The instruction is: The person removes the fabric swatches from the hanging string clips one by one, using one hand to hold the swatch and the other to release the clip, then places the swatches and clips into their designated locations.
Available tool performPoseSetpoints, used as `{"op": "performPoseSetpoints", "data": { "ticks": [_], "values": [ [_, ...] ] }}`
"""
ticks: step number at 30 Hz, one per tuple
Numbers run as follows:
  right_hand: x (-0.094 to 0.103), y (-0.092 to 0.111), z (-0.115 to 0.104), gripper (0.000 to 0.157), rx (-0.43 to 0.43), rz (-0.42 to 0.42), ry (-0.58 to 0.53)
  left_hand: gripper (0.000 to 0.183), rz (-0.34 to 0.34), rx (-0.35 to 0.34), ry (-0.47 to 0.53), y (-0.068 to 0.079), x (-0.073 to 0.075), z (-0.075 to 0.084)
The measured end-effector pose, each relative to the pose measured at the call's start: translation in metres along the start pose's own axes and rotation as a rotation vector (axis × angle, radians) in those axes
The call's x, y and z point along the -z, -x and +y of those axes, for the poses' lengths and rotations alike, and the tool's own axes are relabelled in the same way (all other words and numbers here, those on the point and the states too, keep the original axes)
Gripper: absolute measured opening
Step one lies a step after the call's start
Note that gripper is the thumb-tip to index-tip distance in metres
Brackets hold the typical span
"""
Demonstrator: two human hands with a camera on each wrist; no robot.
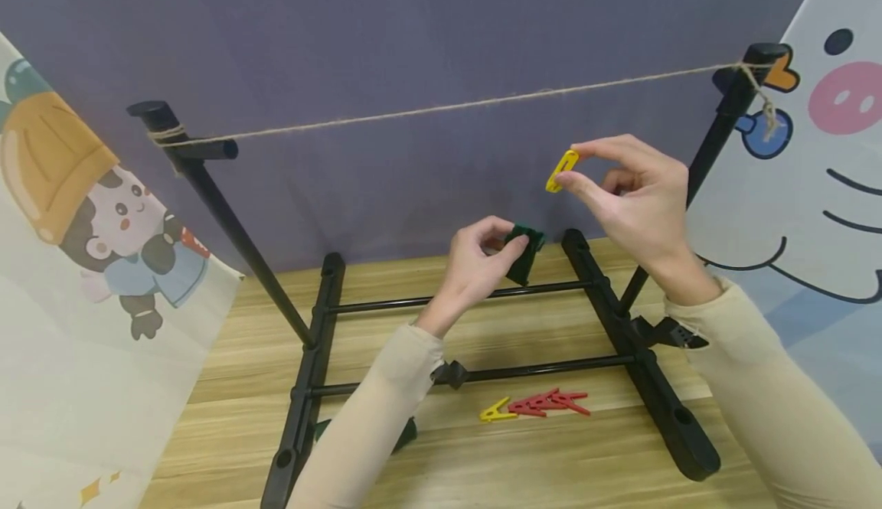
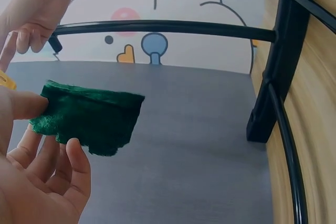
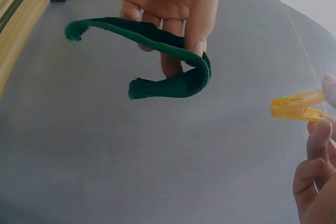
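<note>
My left hand [image 1: 480,256] pinches a small piece of dark green cloth [image 1: 525,256] between thumb and fingers, below the string. In the right wrist view the cloth [image 3: 173,56] hangs folded over, its two ends apart. Higher and to the right, my right hand [image 1: 637,195] holds a yellow clothespin [image 1: 562,171] by its handle end between thumb and index finger. The clothespin [image 3: 298,104] points toward the cloth side and stands apart from it. A twine line [image 1: 441,107] runs above both hands, with nothing hanging on it.
The twine is tied between two black posts [image 1: 241,226] of a rack standing on the wooden table [image 1: 565,463]. Several red clothespins [image 1: 547,402] and one yellow clothespin [image 1: 498,411] lie near the front bar. More green cloth [image 1: 406,434] lies partly under my left forearm.
</note>
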State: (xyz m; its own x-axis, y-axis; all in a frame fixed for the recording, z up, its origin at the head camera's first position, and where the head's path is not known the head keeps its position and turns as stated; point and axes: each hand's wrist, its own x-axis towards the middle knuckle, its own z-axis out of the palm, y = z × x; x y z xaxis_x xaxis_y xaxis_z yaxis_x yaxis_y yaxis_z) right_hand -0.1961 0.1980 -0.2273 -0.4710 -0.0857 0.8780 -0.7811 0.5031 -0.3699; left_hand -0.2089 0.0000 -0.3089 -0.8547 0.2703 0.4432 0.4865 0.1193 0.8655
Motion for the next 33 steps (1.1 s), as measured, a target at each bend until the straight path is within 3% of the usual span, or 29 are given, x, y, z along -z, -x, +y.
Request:
{"op": "performPoseSetpoints", "data": {
  "ticks": [3, 7, 18, 24, 27, 33],
  "values": [
    [-0.001, 0.002, -0.011, 0.032, 0.007, -0.01, 0.014, 0.013, 0.0, -0.017, 0.01, -0.002, 0.0, -0.014],
    [-0.002, 0.005, -0.022, 0.03, 0.014, -0.028, 0.019, 0.012, 0.007, -0.026, 0.01, 0.0, 0.002, -0.018],
    [-0.006, 0.018, -0.02, 0.03, -0.039, -0.048, -0.014, 0.003, -0.025, -0.037, 0.041, 0.005, 0.008, -0.023],
    [-0.009, 0.024, -0.021, 0.032, -0.033, -0.064, -0.016, 0.003, -0.008, -0.028, 0.036, 0.009, 0.01, -0.026],
    [-0.01, 0.027, -0.021, 0.032, -0.037, -0.071, -0.026, 0.003, -0.002, -0.029, 0.031, 0.012, 0.013, -0.023],
    [-0.014, 0.034, -0.018, 0.032, -0.044, -0.087, -0.03, 0.006, -0.008, -0.021, 0.025, 0.023, 0.02, -0.001]
  ]
}}
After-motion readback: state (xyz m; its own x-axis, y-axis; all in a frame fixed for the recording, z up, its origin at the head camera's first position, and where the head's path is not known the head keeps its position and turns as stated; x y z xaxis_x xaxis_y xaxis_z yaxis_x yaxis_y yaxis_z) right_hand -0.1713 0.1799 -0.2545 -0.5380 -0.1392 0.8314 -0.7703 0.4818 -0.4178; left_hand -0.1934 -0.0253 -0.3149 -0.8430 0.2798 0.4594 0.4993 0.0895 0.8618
